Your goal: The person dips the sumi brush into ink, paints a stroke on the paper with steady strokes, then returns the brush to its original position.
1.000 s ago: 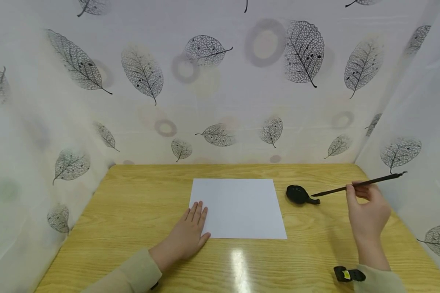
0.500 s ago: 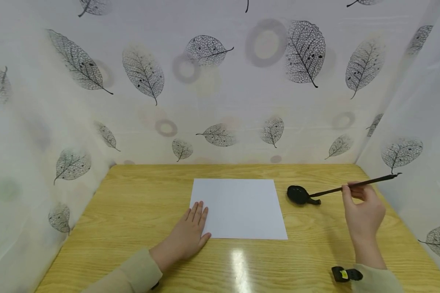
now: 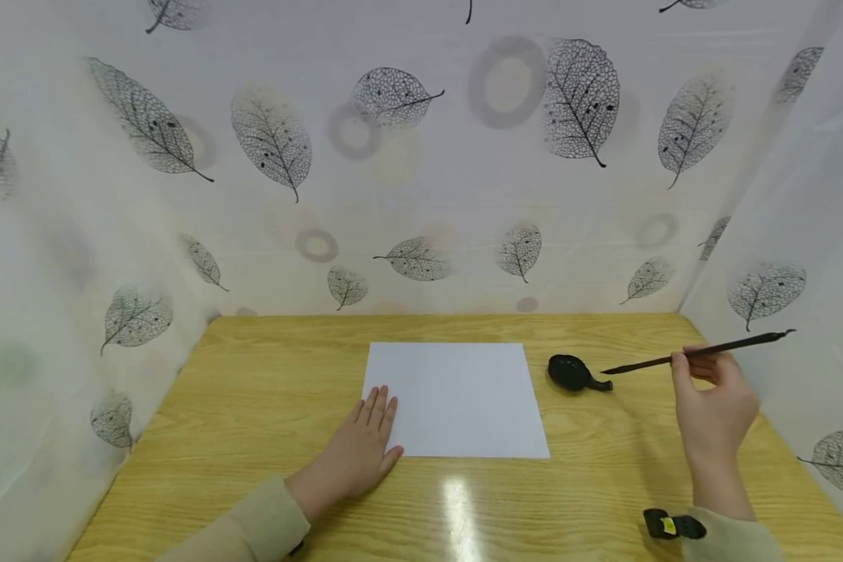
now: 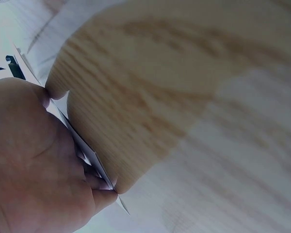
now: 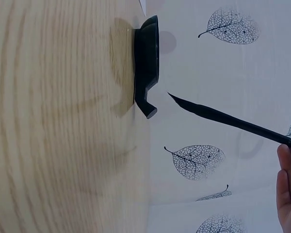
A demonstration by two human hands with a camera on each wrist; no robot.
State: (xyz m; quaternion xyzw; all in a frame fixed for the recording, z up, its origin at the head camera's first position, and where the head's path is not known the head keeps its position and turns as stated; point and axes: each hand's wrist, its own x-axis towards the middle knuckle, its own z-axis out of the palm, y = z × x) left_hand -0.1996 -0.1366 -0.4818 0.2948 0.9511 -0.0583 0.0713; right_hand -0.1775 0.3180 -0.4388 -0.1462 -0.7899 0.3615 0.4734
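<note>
Specifically, the right hand [image 3: 716, 406] pinches a dark brush [image 3: 745, 343], its tip pointing leftward from the fingers; just beyond that tip, apart from it, sits a black handled dish [image 3: 569, 373]; farther left of this hand lies white paper [image 3: 467, 398]; the left hand [image 3: 361, 451], fingers extended, rests on the sheet's near-left corner; wooden tabletop [image 3: 253, 390] lies beneath.
</note>
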